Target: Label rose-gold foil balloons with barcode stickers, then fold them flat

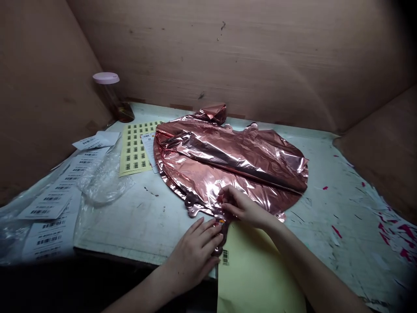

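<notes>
You worked at a scuffed white table (140,221) flecked with pink scraps at its right, boxed in on three sides by brown board walls (260,56), under dim, warm light.

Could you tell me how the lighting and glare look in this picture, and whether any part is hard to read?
Head view: strong glare streaks across the rose-gold foil balloon; the corners fall dark, the edges bend from a wide lens; the barcode labels at left are blurred; both hands are evenly lit.
</notes>
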